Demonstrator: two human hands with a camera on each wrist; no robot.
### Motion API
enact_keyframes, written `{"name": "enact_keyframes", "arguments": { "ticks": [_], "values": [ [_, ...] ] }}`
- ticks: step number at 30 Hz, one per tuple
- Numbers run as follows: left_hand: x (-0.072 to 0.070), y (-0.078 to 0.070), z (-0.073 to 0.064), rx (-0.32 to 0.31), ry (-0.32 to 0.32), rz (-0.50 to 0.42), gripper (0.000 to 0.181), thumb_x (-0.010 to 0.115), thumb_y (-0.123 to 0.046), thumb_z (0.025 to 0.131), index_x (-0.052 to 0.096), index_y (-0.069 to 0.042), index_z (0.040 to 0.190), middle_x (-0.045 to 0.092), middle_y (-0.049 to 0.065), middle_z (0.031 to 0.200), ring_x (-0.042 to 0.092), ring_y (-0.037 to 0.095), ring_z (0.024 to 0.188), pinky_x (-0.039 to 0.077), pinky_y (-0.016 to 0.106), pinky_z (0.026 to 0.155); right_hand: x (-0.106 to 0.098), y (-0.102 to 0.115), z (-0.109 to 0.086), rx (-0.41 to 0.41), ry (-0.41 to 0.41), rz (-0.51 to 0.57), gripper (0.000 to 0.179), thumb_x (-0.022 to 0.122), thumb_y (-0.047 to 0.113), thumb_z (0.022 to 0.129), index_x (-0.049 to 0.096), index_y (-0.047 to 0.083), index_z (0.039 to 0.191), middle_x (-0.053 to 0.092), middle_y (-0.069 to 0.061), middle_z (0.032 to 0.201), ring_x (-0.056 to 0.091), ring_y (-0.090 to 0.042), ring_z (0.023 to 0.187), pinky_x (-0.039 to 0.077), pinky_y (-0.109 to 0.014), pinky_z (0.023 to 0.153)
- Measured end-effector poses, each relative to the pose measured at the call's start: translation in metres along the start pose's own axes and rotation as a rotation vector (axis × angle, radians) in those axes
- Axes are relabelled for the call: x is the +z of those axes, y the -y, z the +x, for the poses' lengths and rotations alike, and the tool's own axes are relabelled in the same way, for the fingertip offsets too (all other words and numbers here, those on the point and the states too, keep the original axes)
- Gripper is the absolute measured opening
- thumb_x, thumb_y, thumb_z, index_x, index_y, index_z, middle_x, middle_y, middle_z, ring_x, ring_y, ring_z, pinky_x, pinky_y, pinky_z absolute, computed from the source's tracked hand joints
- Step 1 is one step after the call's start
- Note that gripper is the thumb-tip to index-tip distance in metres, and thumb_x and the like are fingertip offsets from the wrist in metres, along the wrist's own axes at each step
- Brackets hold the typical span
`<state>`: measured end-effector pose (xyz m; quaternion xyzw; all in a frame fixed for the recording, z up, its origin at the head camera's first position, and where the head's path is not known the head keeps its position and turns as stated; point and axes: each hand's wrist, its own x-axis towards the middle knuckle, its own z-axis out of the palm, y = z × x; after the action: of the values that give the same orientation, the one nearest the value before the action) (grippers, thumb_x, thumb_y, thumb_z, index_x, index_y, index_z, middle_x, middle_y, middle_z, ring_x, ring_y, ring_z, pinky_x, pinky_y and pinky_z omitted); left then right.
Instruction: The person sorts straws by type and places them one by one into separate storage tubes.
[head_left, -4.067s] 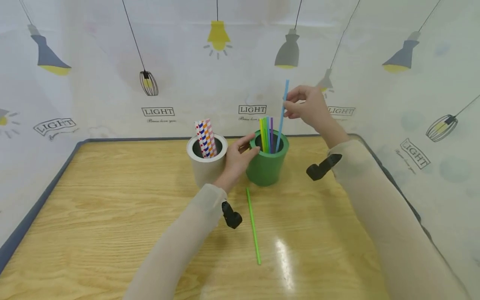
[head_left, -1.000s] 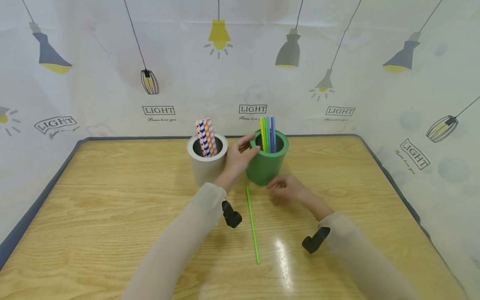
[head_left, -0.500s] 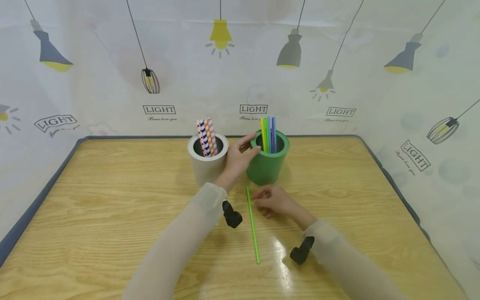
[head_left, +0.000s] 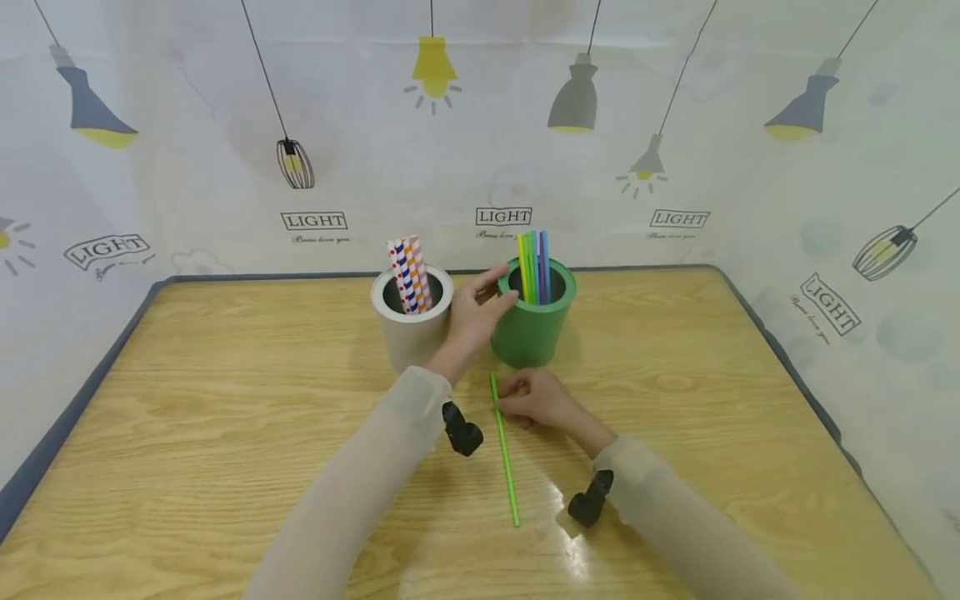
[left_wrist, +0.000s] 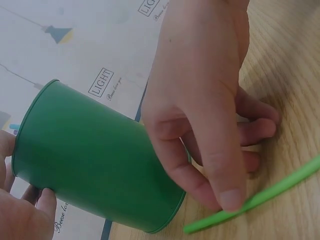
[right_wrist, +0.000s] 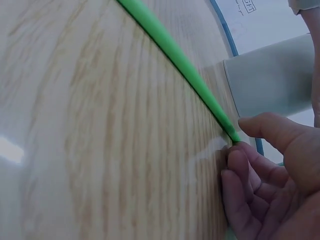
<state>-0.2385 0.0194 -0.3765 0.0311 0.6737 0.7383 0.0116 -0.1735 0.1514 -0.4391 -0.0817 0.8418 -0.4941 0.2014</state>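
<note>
My left hand [head_left: 474,315] holds the green cup [head_left: 531,337] at its left rim, fingers and thumb spread round the side. Several plain-coloured straws [head_left: 534,268] in yellow, green, purple and blue stand in this cup. In front of it a green straw [head_left: 507,462] lies on the table. My right hand [head_left: 542,400] has thumb and forefinger at the straw's far end, pinching it against the tabletop. The left wrist view shows the right thumb [left_wrist: 231,199] on the straw, with the other fingers curled in.
A white cup [head_left: 412,333] with several patterned paper straws [head_left: 409,275] stands to the left of the green cup, close beside my left wrist. The wooden table [head_left: 225,433] ends at a lamp-printed backdrop [head_left: 360,100] at the back and sides.
The blue straw my right hand held upright is now in the green cup, released. That hand came down and left to the lying green straw. My left hand stayed at the cup.
</note>
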Motion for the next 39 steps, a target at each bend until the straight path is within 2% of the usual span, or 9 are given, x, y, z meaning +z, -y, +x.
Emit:
{"name": "enact_keyframes", "arguments": {
  "ticks": [4, 9, 13, 17, 25, 30, 34, 39],
  "values": [
    [-0.001, -0.002, -0.001, -0.002, 0.017, -0.012, 0.044, 0.065, -0.005, 0.084, 0.055, -0.01, 0.126, 0.048, 0.002, 0.134, 0.046, 0.018, 0.119, 0.045, 0.022, 0.091, 0.002, 0.001, 0.001, 0.019, -0.027, -0.041, 0.023, 0.07, 0.015, 0.08, 0.063, -0.002, 0.093, 0.056, -0.004, 0.054, 0.049, -0.012, 0.043, 0.044, -0.024, 0.038],
    [-0.003, -0.014, -0.006, -0.028, 0.039, -0.026, 0.045, 0.064, -0.002, 0.084, 0.054, -0.006, 0.127, 0.045, 0.006, 0.136, 0.044, 0.022, 0.122, 0.044, 0.025, 0.094, 0.007, 0.005, 0.001, 0.023, -0.078, -0.135, 0.028, 0.076, 0.022, 0.075, 0.065, 0.002, 0.092, 0.056, -0.003, 0.053, 0.048, -0.011, 0.043, 0.042, -0.022, 0.039],
    [-0.003, -0.024, -0.012, -0.041, 0.046, -0.009, 0.045, 0.062, -0.002, 0.085, 0.052, -0.004, 0.129, 0.044, 0.008, 0.138, 0.043, 0.024, 0.123, 0.043, 0.027, 0.096, 0.01, 0.007, 0.001, 0.002, -0.135, -0.256, 0.031, 0.079, 0.028, 0.071, 0.067, 0.006, 0.089, 0.059, 0.001, 0.062, 0.051, -0.01, 0.051, 0.044, -0.023, 0.046],
    [-0.002, -0.027, -0.016, -0.039, 0.05, -0.006, 0.045, 0.061, -0.001, 0.086, 0.051, -0.003, 0.129, 0.043, 0.009, 0.138, 0.042, 0.025, 0.124, 0.042, 0.028, 0.096, 0.011, 0.008, 0.001, -0.013, -0.163, -0.332, 0.031, 0.08, 0.031, 0.069, 0.067, 0.008, 0.086, 0.061, 0.003, 0.072, 0.052, -0.011, 0.061, 0.046, -0.024, 0.053],
    [-0.003, -0.025, -0.013, -0.042, 0.056, -0.015, 0.045, 0.061, -0.002, 0.086, 0.051, -0.004, 0.129, 0.042, 0.008, 0.138, 0.041, 0.026, 0.124, 0.043, 0.029, 0.096, 0.009, 0.008, 0.003, 0.023, -0.118, -0.281, 0.026, 0.079, 0.026, 0.071, 0.064, 0.007, 0.082, 0.058, 0.001, 0.062, 0.05, -0.011, 0.048, 0.043, -0.023, 0.042],
    [-0.002, -0.011, -0.005, -0.029, 0.037, -0.014, 0.043, 0.064, -0.005, 0.085, 0.055, -0.009, 0.127, 0.046, 0.004, 0.136, 0.045, 0.021, 0.121, 0.044, 0.027, 0.094, 0.008, 0.008, 0.004, 0.038, -0.086, -0.235, 0.022, 0.078, 0.02, 0.073, 0.062, 0.006, 0.078, 0.055, -0.001, 0.053, 0.047, -0.01, 0.042, 0.041, -0.022, 0.037],
    [-0.001, 0.0, 0.0, 0.003, 0.01, -0.001, 0.042, 0.065, -0.006, 0.084, 0.057, -0.011, 0.125, 0.049, 0.002, 0.133, 0.048, 0.018, 0.118, 0.045, 0.024, 0.092, 0.007, 0.009, 0.004, 0.069, -0.065, -0.184, 0.019, 0.076, 0.015, 0.075, 0.061, 0.004, 0.079, 0.056, -0.004, 0.053, 0.051, -0.012, 0.041, 0.046, -0.024, 0.037],
    [-0.001, 0.001, 0.0, 0.014, 0.002, 0.001, 0.042, 0.065, -0.006, 0.084, 0.057, -0.011, 0.125, 0.049, 0.002, 0.133, 0.048, 0.018, 0.117, 0.046, 0.024, 0.091, 0.006, 0.012, 0.004, 0.094, -0.045, -0.163, 0.013, 0.072, 0.011, 0.077, 0.063, 0.003, 0.078, 0.055, -0.006, 0.053, 0.052, -0.014, 0.04, 0.049, -0.026, 0.038]
  ]
}}
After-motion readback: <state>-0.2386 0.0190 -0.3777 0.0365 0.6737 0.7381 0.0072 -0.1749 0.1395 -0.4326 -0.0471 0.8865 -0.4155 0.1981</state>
